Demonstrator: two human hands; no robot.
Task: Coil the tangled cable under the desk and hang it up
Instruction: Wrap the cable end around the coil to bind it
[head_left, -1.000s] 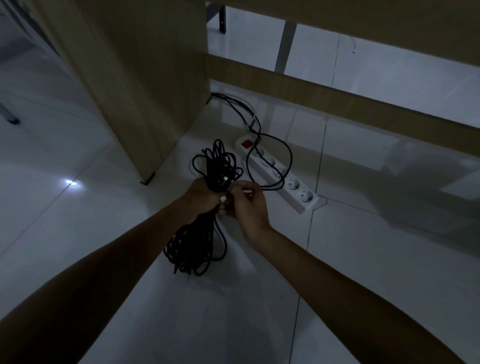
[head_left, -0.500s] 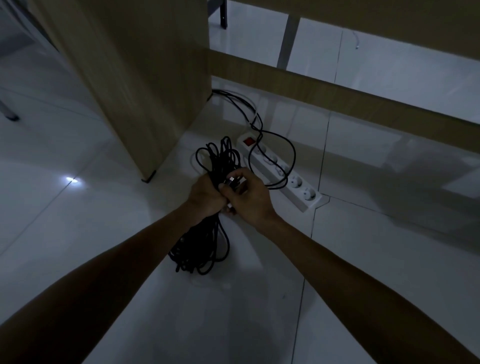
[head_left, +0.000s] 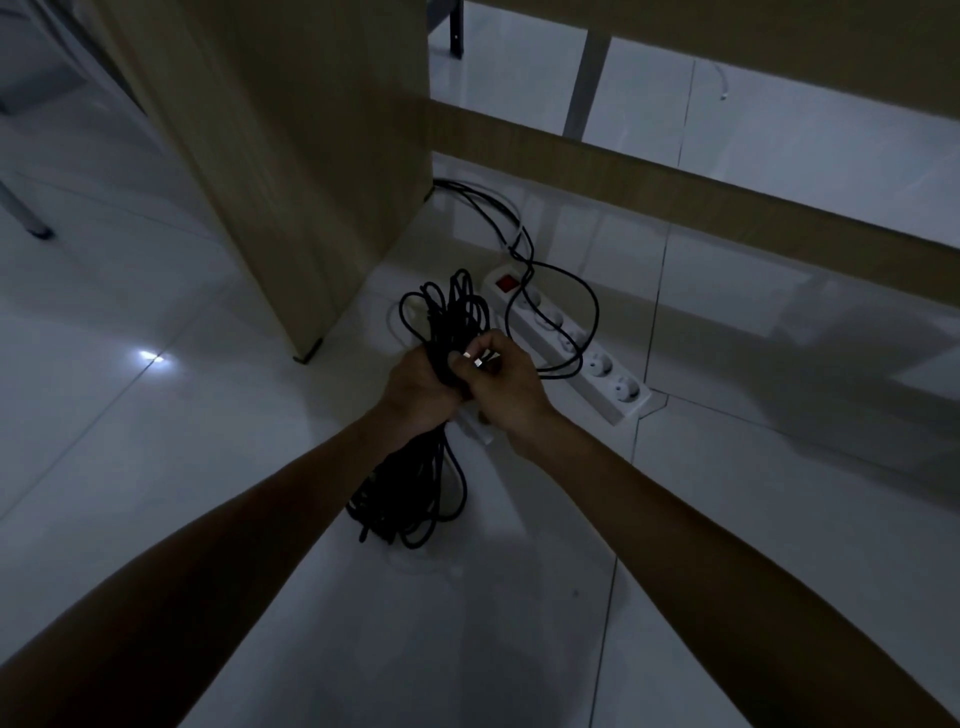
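Dim tiled floor (head_left: 156, 467), left hand (head_left: 421, 387) gripping coiled cable (head_left: 415, 493), right hand (head_left: 506, 379) pinching its plug (head_left: 480, 359)

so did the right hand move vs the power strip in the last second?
Yes. The right hand shifted left, away from the power strip, closing onto the cable bundle held by the left hand.

Black cable (head_left: 447, 322), white power strip (head_left: 597, 364) with red switch (head_left: 506, 283), seemingly pale wood-grain desk panel (head_left: 311, 156).

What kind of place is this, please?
Probably the floor under a desk in an office or study: a wooden desk panel, a white power strip on glossy floor tiles, and a black cable bundle held in both hands.
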